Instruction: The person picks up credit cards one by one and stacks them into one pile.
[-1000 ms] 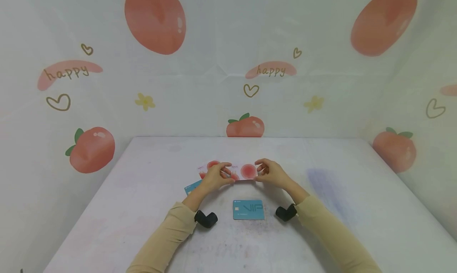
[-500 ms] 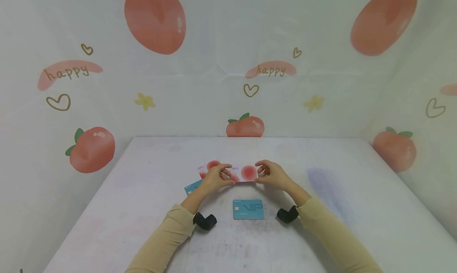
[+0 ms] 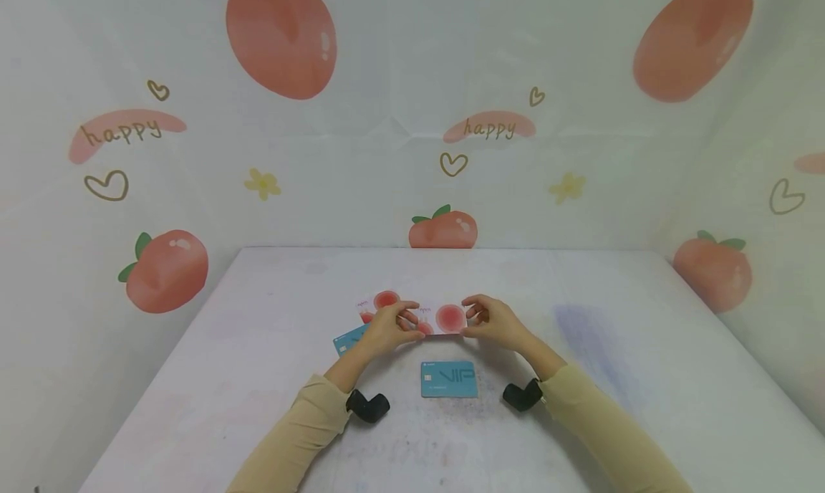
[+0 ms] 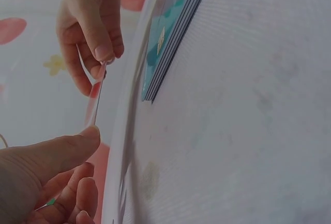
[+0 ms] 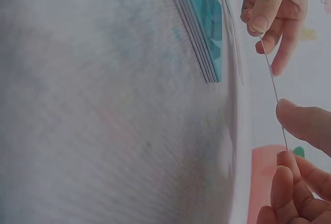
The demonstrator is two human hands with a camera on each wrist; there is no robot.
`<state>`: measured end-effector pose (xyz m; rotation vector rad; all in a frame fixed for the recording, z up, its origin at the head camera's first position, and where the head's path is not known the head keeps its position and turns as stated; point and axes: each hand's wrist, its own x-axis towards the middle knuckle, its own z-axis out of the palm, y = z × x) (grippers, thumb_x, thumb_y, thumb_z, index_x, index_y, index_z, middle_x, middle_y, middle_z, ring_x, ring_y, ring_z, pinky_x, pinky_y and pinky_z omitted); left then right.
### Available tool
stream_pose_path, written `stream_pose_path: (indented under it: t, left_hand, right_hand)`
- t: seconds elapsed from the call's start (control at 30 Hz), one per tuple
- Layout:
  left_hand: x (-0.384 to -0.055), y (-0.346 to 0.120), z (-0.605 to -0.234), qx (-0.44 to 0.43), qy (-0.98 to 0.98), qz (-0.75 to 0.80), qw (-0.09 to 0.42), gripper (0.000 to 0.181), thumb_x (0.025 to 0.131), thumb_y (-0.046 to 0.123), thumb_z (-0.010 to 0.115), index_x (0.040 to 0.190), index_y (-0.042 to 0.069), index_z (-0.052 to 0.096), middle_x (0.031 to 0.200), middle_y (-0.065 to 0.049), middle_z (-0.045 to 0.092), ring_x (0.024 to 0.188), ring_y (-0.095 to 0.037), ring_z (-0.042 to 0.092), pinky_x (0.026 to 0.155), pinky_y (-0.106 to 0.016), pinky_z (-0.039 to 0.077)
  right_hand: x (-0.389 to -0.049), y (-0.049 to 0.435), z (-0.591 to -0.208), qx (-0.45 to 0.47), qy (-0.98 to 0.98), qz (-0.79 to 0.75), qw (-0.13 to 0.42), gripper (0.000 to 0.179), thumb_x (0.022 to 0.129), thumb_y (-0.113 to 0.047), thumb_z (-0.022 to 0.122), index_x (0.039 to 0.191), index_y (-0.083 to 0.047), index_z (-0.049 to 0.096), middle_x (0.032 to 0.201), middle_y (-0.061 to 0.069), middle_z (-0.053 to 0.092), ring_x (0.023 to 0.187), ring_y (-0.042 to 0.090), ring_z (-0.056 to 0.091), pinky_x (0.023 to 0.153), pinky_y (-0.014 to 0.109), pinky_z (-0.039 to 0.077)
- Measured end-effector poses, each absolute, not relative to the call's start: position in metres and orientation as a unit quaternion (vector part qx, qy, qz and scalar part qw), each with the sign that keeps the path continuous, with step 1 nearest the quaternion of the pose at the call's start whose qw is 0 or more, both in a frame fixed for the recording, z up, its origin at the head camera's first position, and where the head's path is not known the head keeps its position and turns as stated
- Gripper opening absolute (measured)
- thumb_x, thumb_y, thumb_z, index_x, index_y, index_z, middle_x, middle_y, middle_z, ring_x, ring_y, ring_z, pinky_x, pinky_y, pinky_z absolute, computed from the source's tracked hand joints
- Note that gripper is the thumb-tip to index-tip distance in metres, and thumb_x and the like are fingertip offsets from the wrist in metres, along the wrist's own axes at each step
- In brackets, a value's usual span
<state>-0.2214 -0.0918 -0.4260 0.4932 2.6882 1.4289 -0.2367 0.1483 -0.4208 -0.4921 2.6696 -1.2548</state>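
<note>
Your white-and-pink rectangular card with a red disc [image 3: 445, 318] is up off the desk [image 3: 225, 378], long side across you, printed face turned your way. Clock is head view, 12 away from you.

Left hand [image 3: 389, 328]: thumb and fingers pinch the card's 9 o'clock end. Right hand [image 3: 499, 326]: same pinch at the 3 o'clock end. Edge-on in the wrist views it looks thin, maybe a single card.

Step in hand, my read: steadying the card two-handed over the desk. Next move probably calls for matched pressure and a level drop of both ends; squeeze inward too hard and it could bow or slip.

At 6 o'clock, apart from it: a flat blue rectangular card stack [image 3: 449, 379], several edges showing in the wrist views. At 9 to 10: a second white-and-pink card with a red disc [image 3: 387, 300], part hidden by your left hand. At 8: a tilted blue card [image 3: 349, 338], also part hidden; can't tell if those two touch.

Text: "VIP" large on the stack's top face, fine print unreadable. Small purple lettering on the held card, not legible. White fruit-print backdrop [image 3: 361, 170] reads "happy" at 10 and 12 to 1.
</note>
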Motion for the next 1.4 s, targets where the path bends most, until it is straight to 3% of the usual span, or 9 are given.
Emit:
stream_pose_path:
  t: [0.43,0.97,1.4]
  left_hand:
    - [-0.217,-0.093,-0.428,0.152,0.875,0.458,0.044,0.053,0.075,0.013,0.077,0.123,0.003,0.057,0.094,-0.007,0.067,0.079,-0.015,0.062,0.070,-0.025,0.052]
    - [-0.213,-0.094,-0.429,0.174,0.867,0.465,0.045,0.053,0.075,0.012,0.076,0.123,0.000,0.056,0.095,-0.010,0.066,0.080,-0.018,0.062,0.072,-0.026,0.052]
    - [-0.208,-0.094,-0.429,0.186,0.861,0.471,0.041,0.053,0.074,0.010,0.077,0.121,-0.002,0.056,0.092,-0.012,0.067,0.075,-0.013,0.060,0.067,-0.017,0.048]
  right_hand:
    - [-0.230,0.149,-0.419,-0.162,0.891,-0.417,0.078,0.050,0.076,-0.014,0.076,0.119,-0.001,0.054,0.097,0.011,0.061,0.079,0.015,0.053,0.068,0.021,0.047]
    - [-0.221,0.152,-0.418,-0.176,0.888,-0.420,0.069,0.050,0.076,-0.015,0.076,0.118,0.000,0.054,0.096,0.011,0.061,0.080,0.015,0.054,0.071,0.020,0.048]
    - [-0.218,0.154,-0.421,-0.194,0.883,-0.422,0.067,0.052,0.075,-0.015,0.077,0.119,0.003,0.054,0.094,0.012,0.061,0.077,0.013,0.055,0.070,0.020,0.047]
